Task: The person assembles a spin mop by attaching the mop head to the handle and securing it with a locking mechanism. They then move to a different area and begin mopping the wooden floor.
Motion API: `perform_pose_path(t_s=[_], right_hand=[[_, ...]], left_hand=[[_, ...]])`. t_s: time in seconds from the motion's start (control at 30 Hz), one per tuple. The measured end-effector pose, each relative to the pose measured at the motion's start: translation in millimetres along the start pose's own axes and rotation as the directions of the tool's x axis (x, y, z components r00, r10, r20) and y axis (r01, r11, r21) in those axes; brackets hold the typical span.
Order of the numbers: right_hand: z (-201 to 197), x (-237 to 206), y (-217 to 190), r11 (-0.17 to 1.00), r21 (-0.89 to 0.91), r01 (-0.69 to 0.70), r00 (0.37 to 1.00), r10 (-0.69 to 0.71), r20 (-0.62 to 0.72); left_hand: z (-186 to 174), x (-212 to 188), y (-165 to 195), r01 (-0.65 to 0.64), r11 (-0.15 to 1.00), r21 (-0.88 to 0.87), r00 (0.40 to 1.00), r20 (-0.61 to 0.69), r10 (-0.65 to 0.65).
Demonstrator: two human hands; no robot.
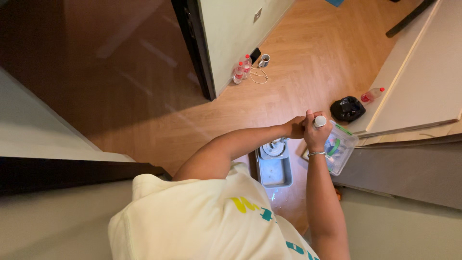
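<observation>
Head view — wood floor, both hands together, right hand clamped on white-capped handle.

The person wears a loose cream T-shirt with short sleeves, printed with yellow and teal lettering across the front. Beyond the shirt, a thin silver bracelet circles the right wrist.

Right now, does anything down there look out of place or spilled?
No spill shows. Oddities: two bottles, a mug and a loose cord sit on the floor by the wall, and a black bag lies beside a panel with another bottle.
</observation>
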State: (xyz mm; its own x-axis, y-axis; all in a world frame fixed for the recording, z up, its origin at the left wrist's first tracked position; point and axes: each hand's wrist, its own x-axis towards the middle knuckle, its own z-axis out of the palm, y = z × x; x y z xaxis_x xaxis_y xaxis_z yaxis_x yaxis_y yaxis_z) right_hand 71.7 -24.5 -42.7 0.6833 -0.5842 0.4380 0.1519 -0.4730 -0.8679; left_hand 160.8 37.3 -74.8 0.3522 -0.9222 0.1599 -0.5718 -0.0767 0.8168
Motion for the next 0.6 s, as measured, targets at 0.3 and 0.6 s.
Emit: perform_pose_path(t_s=[0.3, 0.6], right_hand=[[-3.7, -5.5, -5.2, 1.0, -0.003, 0.009, 1.0, -0.009, -0.023], [-4.0, 1.2, 17.2, 0.987, -0.13, 0.094, 0.956, -0.125, -0.266]], left_hand=[[0.7, -1.8, 3.3, 0.01, 0.997, -0.082, 0.998, 0.062, -0.005], [6.3, 25.9, -4.6, -0.128, 0.926, -0.356, 0.955, 0.209, 0.212]])
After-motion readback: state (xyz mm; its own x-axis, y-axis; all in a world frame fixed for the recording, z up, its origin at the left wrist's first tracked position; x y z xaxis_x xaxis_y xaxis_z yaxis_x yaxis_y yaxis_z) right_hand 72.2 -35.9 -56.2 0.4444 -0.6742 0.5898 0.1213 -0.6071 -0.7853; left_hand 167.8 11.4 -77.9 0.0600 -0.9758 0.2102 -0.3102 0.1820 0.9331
